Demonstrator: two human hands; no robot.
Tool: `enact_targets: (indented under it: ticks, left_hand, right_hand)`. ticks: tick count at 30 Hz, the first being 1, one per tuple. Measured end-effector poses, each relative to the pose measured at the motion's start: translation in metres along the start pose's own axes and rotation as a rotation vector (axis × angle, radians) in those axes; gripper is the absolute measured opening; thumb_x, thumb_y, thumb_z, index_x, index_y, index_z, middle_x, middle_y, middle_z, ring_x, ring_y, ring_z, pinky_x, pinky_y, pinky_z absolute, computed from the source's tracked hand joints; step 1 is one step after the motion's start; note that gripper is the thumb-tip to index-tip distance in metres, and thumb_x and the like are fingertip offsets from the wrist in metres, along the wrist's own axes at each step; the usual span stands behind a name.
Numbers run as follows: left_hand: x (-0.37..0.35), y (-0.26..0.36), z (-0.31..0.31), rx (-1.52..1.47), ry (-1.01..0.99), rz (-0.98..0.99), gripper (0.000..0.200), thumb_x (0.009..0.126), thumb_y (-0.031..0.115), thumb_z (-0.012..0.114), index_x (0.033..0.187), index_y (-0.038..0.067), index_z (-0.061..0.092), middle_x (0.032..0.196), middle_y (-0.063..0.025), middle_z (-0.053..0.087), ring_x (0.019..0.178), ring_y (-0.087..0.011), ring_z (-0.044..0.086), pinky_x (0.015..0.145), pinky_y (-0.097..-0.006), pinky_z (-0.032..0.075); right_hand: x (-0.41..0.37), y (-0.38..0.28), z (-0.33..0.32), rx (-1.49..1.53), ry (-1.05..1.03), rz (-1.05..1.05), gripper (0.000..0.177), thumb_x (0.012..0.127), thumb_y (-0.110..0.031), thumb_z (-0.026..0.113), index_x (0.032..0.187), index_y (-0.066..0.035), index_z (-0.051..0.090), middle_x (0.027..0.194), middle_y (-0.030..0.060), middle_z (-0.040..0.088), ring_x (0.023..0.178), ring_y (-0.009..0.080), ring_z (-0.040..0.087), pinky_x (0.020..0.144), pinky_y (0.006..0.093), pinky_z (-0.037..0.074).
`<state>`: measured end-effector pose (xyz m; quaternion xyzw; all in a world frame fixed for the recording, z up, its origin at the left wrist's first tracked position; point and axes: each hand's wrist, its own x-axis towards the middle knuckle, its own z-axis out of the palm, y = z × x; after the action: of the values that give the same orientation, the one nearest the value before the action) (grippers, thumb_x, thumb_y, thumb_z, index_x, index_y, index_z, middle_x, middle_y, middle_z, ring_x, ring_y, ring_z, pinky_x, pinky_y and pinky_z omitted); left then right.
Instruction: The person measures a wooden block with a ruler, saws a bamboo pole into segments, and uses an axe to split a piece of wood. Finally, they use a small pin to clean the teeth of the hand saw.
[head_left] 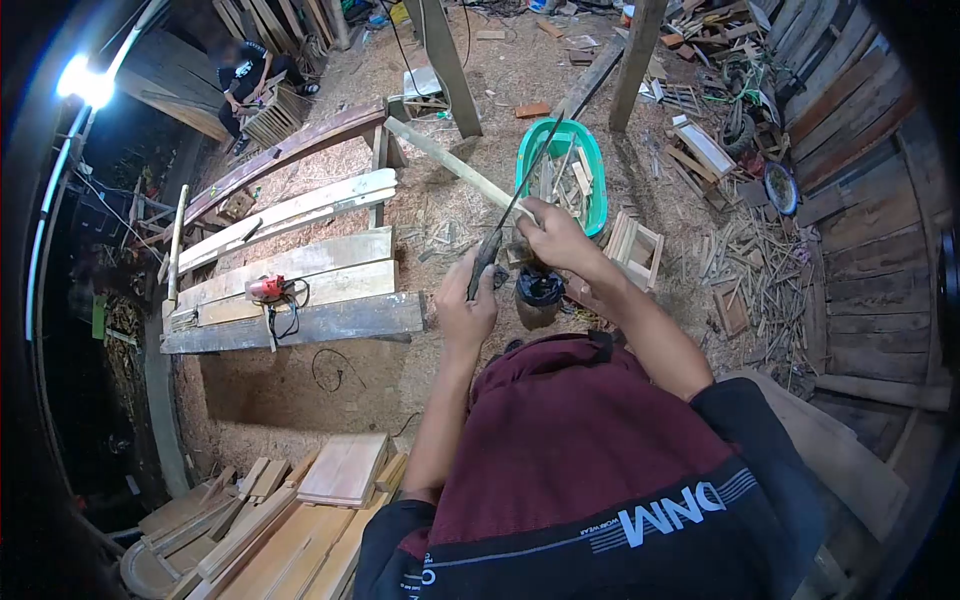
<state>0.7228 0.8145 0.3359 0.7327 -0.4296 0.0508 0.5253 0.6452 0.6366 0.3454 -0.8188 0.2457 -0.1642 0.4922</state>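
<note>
My left hand (466, 308) is closed around the dark handle of a long, narrow machete (540, 150), whose blade points up and away from me. In my right hand (562, 240), the fingers are wrapped round the near end of a pale wooden strip (450, 161). This strip reaches out to the upper left, and the blade crosses it close to my right fingers. Beyond my hands stands a green plastic tub (598, 160) with wood offcuts in it. Just below them is a dark container lined with a black bag (540, 288).
To the left, a plank bench (300, 325) carries a red power tool (266, 288) with its cord. Another person (245, 80) sits at the far left. Wooden posts (447, 70) rise ahead. Scrap sticks (770, 290) lie heaped at right; boards (345, 470) lie at lower left.
</note>
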Motion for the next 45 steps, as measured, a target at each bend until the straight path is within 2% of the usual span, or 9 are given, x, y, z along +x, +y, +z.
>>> enact_targets:
  ticks: [5, 8, 11, 17, 20, 26, 33, 36, 45]
  left_hand:
    - [0.003, -0.001, 0.002, 0.009, 0.003, -0.014, 0.025, 0.088, 0.006, 0.063, 0.111, -0.004, 0.064, 0.092, -0.0210, 0.067, 0.085, -0.0328, 0.067, 0.078, -0.0370, 0.051]
    - [0.004, -0.002, 0.004, 0.012, 0.016, -0.017, 0.024, 0.088, 0.006, 0.063, 0.110, -0.004, 0.064, 0.091, -0.0209, 0.066, 0.084, -0.0328, 0.067, 0.076, -0.0372, 0.050]
    - [0.003, -0.014, 0.006, 0.033, 0.032, 0.024, 0.024, 0.088, 0.007, 0.063, 0.109, -0.003, 0.064, 0.089, -0.0204, 0.066, 0.083, -0.0328, 0.066, 0.076, -0.0370, 0.050]
    - [0.016, -0.005, 0.011, 0.004, -0.002, -0.033, 0.023, 0.089, 0.008, 0.063, 0.109, -0.003, 0.065, 0.087, -0.0185, 0.066, 0.080, -0.0314, 0.066, 0.073, -0.0365, 0.050]
    - [0.019, -0.003, 0.010, -0.016, -0.007, -0.047, 0.022, 0.090, 0.008, 0.062, 0.109, -0.003, 0.065, 0.086, -0.0179, 0.066, 0.080, -0.0307, 0.066, 0.073, -0.0362, 0.050]
    - [0.019, -0.006, 0.014, -0.014, -0.004, -0.029, 0.023, 0.090, 0.008, 0.062, 0.109, -0.003, 0.065, 0.086, -0.0180, 0.066, 0.079, -0.0299, 0.067, 0.073, -0.0360, 0.050]
    - [0.021, -0.013, 0.017, -0.014, 0.008, -0.012, 0.024, 0.089, 0.008, 0.063, 0.110, -0.004, 0.065, 0.089, -0.0195, 0.067, 0.081, -0.0304, 0.067, 0.073, -0.0362, 0.051]
    - [0.023, -0.012, 0.015, -0.008, 0.008, -0.015, 0.025, 0.089, 0.009, 0.063, 0.111, -0.004, 0.065, 0.089, -0.0200, 0.067, 0.081, -0.0309, 0.067, 0.073, -0.0366, 0.051]
    - [0.025, -0.022, 0.014, 0.003, -0.006, 0.002, 0.025, 0.089, 0.010, 0.063, 0.111, -0.004, 0.064, 0.092, -0.0205, 0.067, 0.083, -0.0327, 0.067, 0.075, -0.0376, 0.052]
  right_hand:
    - [0.005, 0.005, 0.004, 0.017, 0.059, -0.075, 0.038, 0.091, -0.022, 0.053, 0.118, 0.004, 0.058, 0.107, 0.0316, 0.063, 0.102, 0.0450, 0.061, 0.089, 0.0453, 0.047]
    - [0.014, 0.024, 0.010, 0.048, 0.080, -0.111, 0.036, 0.091, -0.022, 0.053, 0.115, 0.004, 0.059, 0.103, 0.0293, 0.064, 0.096, 0.0428, 0.063, 0.085, 0.0447, 0.048]
    - [0.017, 0.010, 0.000, 0.133, 0.014, 0.030, 0.033, 0.092, -0.022, 0.053, 0.111, 0.003, 0.060, 0.096, 0.0264, 0.065, 0.088, 0.0394, 0.063, 0.079, 0.0444, 0.048]
    - [0.025, 0.022, 0.004, 0.077, 0.004, -0.033, 0.031, 0.092, -0.022, 0.053, 0.111, 0.001, 0.060, 0.090, 0.0269, 0.064, 0.083, 0.0382, 0.063, 0.076, 0.0448, 0.047]
    - [0.035, 0.027, -0.004, 0.135, -0.012, 0.035, 0.030, 0.090, -0.021, 0.054, 0.109, 0.002, 0.060, 0.085, 0.0258, 0.063, 0.079, 0.0364, 0.062, 0.073, 0.0435, 0.047]
    - [0.037, 0.032, -0.008, 0.094, 0.023, -0.034, 0.030, 0.090, -0.020, 0.054, 0.109, 0.003, 0.061, 0.076, 0.0208, 0.063, 0.070, 0.0301, 0.061, 0.068, 0.0407, 0.047]
    - [0.040, 0.032, -0.008, 0.078, -0.003, -0.080, 0.031, 0.090, -0.020, 0.053, 0.110, 0.003, 0.061, 0.079, 0.0219, 0.064, 0.072, 0.0313, 0.063, 0.069, 0.0413, 0.048]
    - [0.037, 0.021, -0.013, 0.061, -0.054, -0.025, 0.022, 0.095, -0.018, 0.053, 0.102, 0.001, 0.062, 0.078, 0.0104, 0.061, 0.073, 0.0173, 0.055, 0.070, 0.0346, 0.045]
    - [0.041, 0.028, 0.002, 0.007, 0.027, -0.126, 0.026, 0.096, -0.020, 0.053, 0.103, 0.003, 0.062, 0.078, 0.0104, 0.061, 0.074, 0.0157, 0.055, 0.069, 0.0338, 0.046]
